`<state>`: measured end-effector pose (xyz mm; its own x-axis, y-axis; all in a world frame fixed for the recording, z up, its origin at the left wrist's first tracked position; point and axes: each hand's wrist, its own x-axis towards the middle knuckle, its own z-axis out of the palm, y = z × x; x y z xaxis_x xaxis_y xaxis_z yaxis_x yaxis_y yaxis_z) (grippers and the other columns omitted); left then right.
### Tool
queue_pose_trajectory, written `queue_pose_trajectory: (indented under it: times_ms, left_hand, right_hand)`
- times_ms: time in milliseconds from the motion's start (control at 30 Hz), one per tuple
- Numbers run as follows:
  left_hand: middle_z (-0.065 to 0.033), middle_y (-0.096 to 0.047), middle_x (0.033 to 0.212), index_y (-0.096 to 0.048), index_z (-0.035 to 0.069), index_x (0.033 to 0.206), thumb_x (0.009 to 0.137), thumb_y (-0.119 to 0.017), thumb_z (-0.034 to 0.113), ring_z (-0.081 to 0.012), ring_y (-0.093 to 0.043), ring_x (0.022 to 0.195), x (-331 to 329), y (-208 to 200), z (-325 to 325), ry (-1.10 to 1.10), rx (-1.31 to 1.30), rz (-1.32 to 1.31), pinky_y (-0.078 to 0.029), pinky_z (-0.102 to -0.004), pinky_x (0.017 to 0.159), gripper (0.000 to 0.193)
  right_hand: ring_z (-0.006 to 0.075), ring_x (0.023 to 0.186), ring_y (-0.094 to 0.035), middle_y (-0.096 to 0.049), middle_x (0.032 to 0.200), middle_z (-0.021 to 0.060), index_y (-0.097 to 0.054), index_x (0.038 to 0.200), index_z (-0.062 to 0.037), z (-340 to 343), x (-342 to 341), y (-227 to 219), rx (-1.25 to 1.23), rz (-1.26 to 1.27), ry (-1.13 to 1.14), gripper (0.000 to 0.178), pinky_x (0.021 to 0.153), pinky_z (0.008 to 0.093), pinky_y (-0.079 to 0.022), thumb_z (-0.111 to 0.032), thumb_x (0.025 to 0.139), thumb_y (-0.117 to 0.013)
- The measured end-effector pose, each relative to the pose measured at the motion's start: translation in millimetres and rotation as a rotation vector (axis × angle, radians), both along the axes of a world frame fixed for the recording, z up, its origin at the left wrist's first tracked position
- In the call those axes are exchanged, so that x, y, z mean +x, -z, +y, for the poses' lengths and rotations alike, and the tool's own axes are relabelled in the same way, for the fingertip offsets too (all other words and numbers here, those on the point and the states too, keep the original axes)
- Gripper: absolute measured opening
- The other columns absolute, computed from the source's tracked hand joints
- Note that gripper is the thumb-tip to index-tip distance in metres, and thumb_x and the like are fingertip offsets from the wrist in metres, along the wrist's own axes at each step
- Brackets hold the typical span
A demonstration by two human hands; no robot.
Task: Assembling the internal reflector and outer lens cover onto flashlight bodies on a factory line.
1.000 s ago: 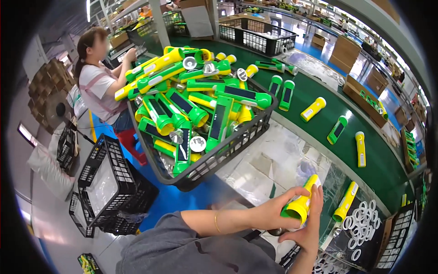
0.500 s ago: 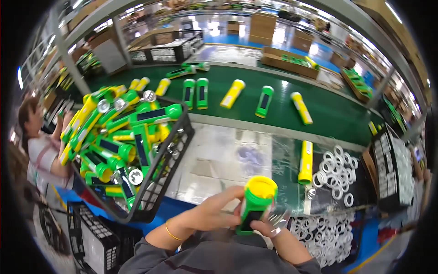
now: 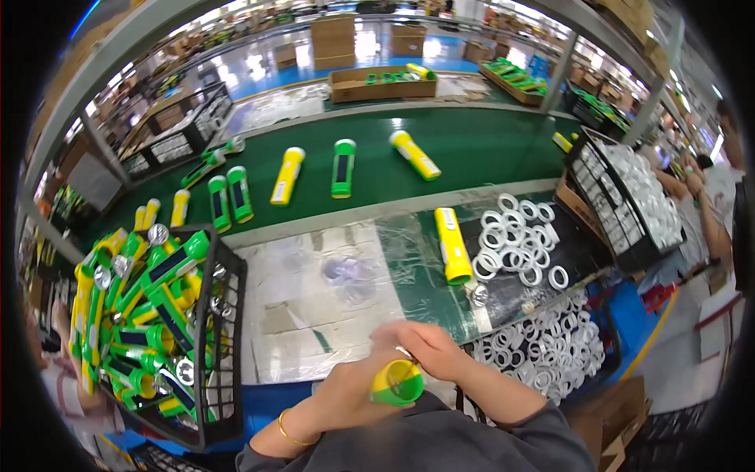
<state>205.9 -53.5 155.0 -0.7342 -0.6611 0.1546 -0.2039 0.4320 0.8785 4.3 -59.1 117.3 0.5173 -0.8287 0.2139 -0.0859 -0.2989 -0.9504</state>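
Observation:
My left hand [image 3: 344, 393] is closed around a green and yellow flashlight body [image 3: 385, 400], low in front of me. The body's round end faces up, with a greyish shape inside its yellow rim. Just above that end, my right hand [image 3: 429, 352] has curled fingers, partly blurred, with a small shiny glint at their tips. What they grip is too unclear to name. Ahead of my right hand, a yellow flashlight [image 3: 452, 245] lies on the worktop [image 3: 303, 295], next to a loose pile of white rings [image 3: 515, 245].
At left, a black crate [image 3: 228, 346] is heaped with green and yellow flashlights. Several more lie along the green conveyor [image 3: 370, 169]. A bin of white rings [image 3: 543, 350] stands right of me; beyond it, a crate of clear plastic parts [image 3: 633, 197]. People work at both sides.
My view has swung right. The flashlight body has tilted toward me and my right hand has moved from its lower side to above its end. The clear part no longer shows plainly.

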Motion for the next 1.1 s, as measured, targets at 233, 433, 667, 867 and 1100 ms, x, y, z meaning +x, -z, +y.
queue_pose_trajectory:
  times_ms: [233,433,667,867,1100]
  left_hand:
    - [-0.0118,-0.064,0.099,-0.048,0.001,0.121,0.065,-0.085,0.033,-0.0246,-0.065,0.088,11,24,-6,-0.029,-0.185,0.016,-0.050,-0.0325,0.081,0.075]
    - [-0.0125,-0.056,0.105,-0.042,0.000,0.120,0.073,-0.077,0.017,-0.0189,-0.057,0.094,-1,35,5,-0.169,0.336,0.493,-0.046,-0.0307,0.083,0.061]
    - [-0.0110,-0.054,0.108,-0.039,-0.002,0.121,0.076,-0.076,0.018,-0.0181,-0.054,0.100,3,36,10,-0.187,0.332,0.425,-0.043,-0.0303,0.087,0.062]
    - [-0.0109,-0.052,0.110,-0.036,-0.002,0.126,0.073,-0.076,0.040,-0.0190,-0.054,0.101,12,39,14,-0.321,0.392,0.424,-0.043,-0.0314,0.088,0.079]
    - [-0.0145,-0.057,0.113,-0.046,-0.002,0.124,0.066,-0.080,0.024,-0.0229,-0.059,0.099,5,57,-9,-0.174,0.123,0.304,-0.046,-0.0330,0.085,0.072]
  right_hand:
    - [0.0168,0.083,-0.063,-0.060,0.103,0.0099,-0.050,0.125,-0.0047,4,-10,-14,0.855,-0.148,-0.066,0.036,0.065,0.0284,-0.053,-0.029,0.098,-0.045]
    - [0.0316,0.102,-0.055,-0.053,0.115,0.0174,-0.049,0.128,-0.0047,14,14,-28,-0.583,0.113,0.259,0.057,0.082,0.0351,-0.049,-0.003,0.075,-0.067]
    - [0.0326,0.105,-0.052,-0.048,0.119,0.0157,-0.054,0.118,-0.0009,13,23,-24,-0.606,0.090,0.156,0.050,0.085,0.0385,-0.048,-0.012,0.072,-0.070]
    - [0.0326,0.104,-0.056,-0.053,0.121,0.0123,-0.061,0.101,-0.0080,16,18,-26,-0.546,-0.005,0.180,0.033,0.078,0.0391,-0.051,-0.008,0.069,-0.071]
    - [0.0329,0.099,-0.060,-0.056,0.118,0.0200,-0.070,0.097,-0.0161,9,0,-15,-0.599,0.257,0.206,0.034,0.076,0.0387,-0.051,-0.009,0.064,-0.075]
